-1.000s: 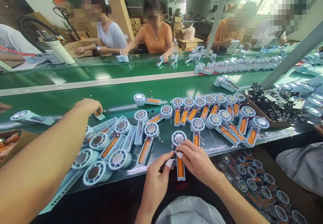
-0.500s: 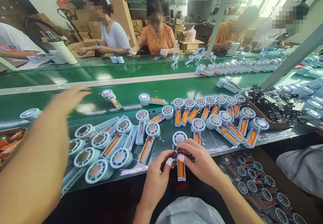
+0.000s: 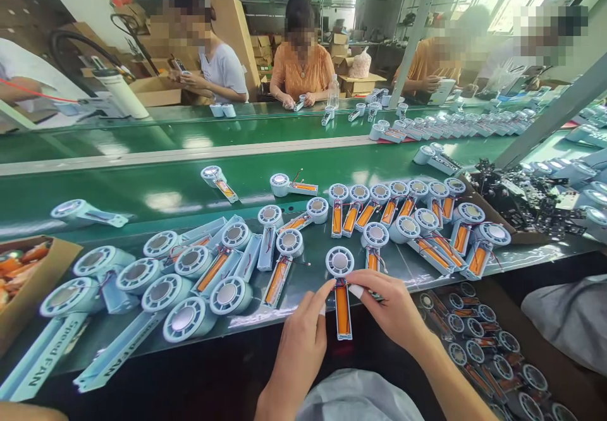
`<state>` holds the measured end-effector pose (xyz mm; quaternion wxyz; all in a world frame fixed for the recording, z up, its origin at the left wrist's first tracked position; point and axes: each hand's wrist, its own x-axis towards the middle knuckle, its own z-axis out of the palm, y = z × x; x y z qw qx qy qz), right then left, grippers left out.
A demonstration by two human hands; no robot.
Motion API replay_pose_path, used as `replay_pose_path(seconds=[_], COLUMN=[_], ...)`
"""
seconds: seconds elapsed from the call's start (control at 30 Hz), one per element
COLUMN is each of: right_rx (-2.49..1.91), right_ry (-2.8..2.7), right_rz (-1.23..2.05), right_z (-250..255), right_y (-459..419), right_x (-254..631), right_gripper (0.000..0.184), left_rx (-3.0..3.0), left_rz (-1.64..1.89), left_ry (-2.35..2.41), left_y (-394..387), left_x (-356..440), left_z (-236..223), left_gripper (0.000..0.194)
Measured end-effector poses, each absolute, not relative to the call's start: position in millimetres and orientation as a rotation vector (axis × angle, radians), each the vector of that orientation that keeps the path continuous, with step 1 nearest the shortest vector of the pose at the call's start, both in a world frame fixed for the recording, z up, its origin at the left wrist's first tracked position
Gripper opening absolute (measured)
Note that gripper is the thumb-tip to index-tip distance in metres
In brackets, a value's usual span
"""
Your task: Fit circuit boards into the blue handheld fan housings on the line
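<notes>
Directly in front of me, a pale blue handheld fan (image 3: pixel 339 260) lies with its round head away from me and its opened handle towards me, showing an orange battery (image 3: pixel 343 312). The fingers of my left hand (image 3: pixel 303 339) are closed at the left side of the handle's neck, over thin wires. From the right, my right hand (image 3: pixel 386 301) pinches at the same neck, its wrapped thumb and index finger close together. What lies between the fingertips is mostly hidden. Another fan with a battery (image 3: pixel 375 234) lies just beyond my right hand.
Several fan bodies (image 3: pixel 190 261) crowd the bench on the left, and more with batteries (image 3: pixel 379 193) line up on the right. A box of orange batteries (image 3: pixel 33 275) stands far left; a box of circuit boards (image 3: pixel 526 200) sits right. Co-workers sit across the green belt (image 3: pixel 142 171).
A co-worker's arm on the left has mostly left the view, uncovering fan bodies. My left fingers have shifted onto the fan's neck, and a dark piece between my hands no longer shows.
</notes>
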<state>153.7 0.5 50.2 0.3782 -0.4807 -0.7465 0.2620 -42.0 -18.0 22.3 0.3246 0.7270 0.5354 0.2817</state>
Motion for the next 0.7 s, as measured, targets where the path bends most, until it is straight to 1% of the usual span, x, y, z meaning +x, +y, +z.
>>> replay_pose_path(seconds=[0.1,0.2,0.3,0.5,0.6,0.7], right_rx=[-1.279,-1.329,-1.326,-1.290,-1.298,-1.314], right_ry=[-1.728,-1.552,-1.430,-1.348,-1.325,-1.360], right_rz=[0.791,0.925,1.049,1.335,1.397,1.388], right_z=[43.1,39.8,41.6,50.6,53.9,57.1], right_y=[3.8,6.6,8.8,11.0,11.0,9.4], right_x=[143.7,134.4,129.5,134.8,138.1,137.1], right_gripper=[0.019,0.020,0.024,0.035,0.034,0.029], left_rx=[2.029,2.079,2.027,1.766,1.579,1.397], left_rz=[0.603,0.569,0.626,0.817,0.889,0.891], left_ry=[1.469,1.507,1.462,1.353,1.405,1.449], left_y=[-20.1,-21.4,-20.8,-19.2,-21.6,-25.2], left_x=[-40.3,-39.4,-39.8,-39.7,-37.5,-35.9], left_z=[24.3,24.6,23.9,20.9,20.3,21.9], left_gripper=[0.063,0.065,0.064,0.056,0.047,0.048])
